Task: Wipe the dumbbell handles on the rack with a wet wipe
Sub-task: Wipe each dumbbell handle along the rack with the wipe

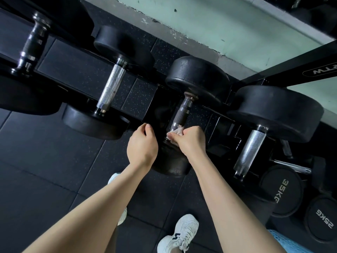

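Several black dumbbells lie across the black rack (76, 70). The middle dumbbell has a dark worn handle (182, 114). My right hand (189, 141) grips a crumpled white wet wipe (176, 131) wrapped round the near end of that handle. My left hand (142, 145) hovers just left of it with fingers loosely curled, holding nothing; whether it touches the near weight head (169, 161) I cannot tell. Silver knurled handles show on the dumbbell to the left (111, 88) and the one to the right (249, 150). A further dark handle (31, 46) lies at the far left.
Lower-tier dumbbells marked 35KG (280, 190) and 25KG (322, 220) sit at the bottom right. A pale green wall (218, 24) runs behind the rack. My white sneakers (180, 234) stand on black rubber floor tiles (45, 170). A blue mesh item (284, 240) is at the bottom right edge.
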The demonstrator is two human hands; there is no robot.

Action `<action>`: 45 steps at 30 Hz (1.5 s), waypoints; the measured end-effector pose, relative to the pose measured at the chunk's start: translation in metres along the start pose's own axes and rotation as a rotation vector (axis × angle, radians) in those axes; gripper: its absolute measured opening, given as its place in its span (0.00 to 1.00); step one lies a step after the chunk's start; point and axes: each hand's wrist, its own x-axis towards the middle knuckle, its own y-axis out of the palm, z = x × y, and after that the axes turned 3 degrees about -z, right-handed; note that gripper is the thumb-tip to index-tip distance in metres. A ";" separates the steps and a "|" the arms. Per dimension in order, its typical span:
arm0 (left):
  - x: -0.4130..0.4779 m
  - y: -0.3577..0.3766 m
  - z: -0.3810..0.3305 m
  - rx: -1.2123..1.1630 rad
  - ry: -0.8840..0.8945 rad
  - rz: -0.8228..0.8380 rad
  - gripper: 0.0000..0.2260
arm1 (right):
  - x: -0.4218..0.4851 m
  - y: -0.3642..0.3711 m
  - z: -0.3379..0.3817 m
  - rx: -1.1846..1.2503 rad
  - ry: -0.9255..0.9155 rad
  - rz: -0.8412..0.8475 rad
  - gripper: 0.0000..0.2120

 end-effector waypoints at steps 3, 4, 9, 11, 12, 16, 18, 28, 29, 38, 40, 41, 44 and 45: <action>0.000 0.000 0.001 -0.004 0.006 0.003 0.16 | -0.009 -0.004 -0.002 -0.030 -0.027 -0.055 0.16; -0.001 -0.001 0.000 -0.002 0.012 0.005 0.16 | -0.012 -0.004 -0.004 -0.015 -0.048 -0.117 0.17; 0.000 -0.001 0.001 0.000 0.009 0.003 0.15 | -0.015 -0.009 -0.001 0.038 -0.114 -0.414 0.18; 0.001 0.000 0.001 -0.003 0.014 0.007 0.14 | -0.013 -0.007 0.012 0.038 -0.107 -0.306 0.12; 0.001 0.000 0.001 0.000 0.015 0.006 0.14 | -0.012 -0.005 0.017 0.085 -0.099 -0.205 0.13; 0.000 -0.002 -0.001 -0.002 -0.002 0.020 0.14 | -0.011 0.005 0.021 0.205 -0.114 -0.152 0.17; -0.001 -0.003 -0.002 -0.006 -0.007 0.026 0.14 | -0.007 0.010 0.019 0.095 -0.163 -0.387 0.14; 0.004 0.003 0.006 -0.006 -0.012 0.025 0.16 | 0.006 0.017 0.031 -0.055 -0.021 -0.509 0.14; 0.005 0.003 0.007 0.002 -0.019 0.028 0.17 | 0.009 0.019 0.032 -0.102 -0.030 -0.521 0.14; 0.003 0.002 0.006 0.000 -0.032 0.047 0.18 | 0.023 0.029 0.032 -0.556 -0.119 -0.648 0.23; 0.003 0.001 0.005 0.007 -0.023 0.051 0.18 | 0.024 0.030 0.032 -0.483 -0.110 -0.674 0.22; 0.003 0.001 0.005 0.009 -0.018 0.053 0.18 | 0.023 0.031 0.033 -0.397 -0.098 -0.699 0.21; 0.005 0.001 0.006 0.016 -0.015 0.068 0.18 | 0.022 0.030 0.040 -0.127 -0.023 -0.730 0.20; 0.005 0.000 0.007 0.020 -0.014 0.073 0.18 | 0.022 0.029 0.042 -0.075 0.012 -0.721 0.20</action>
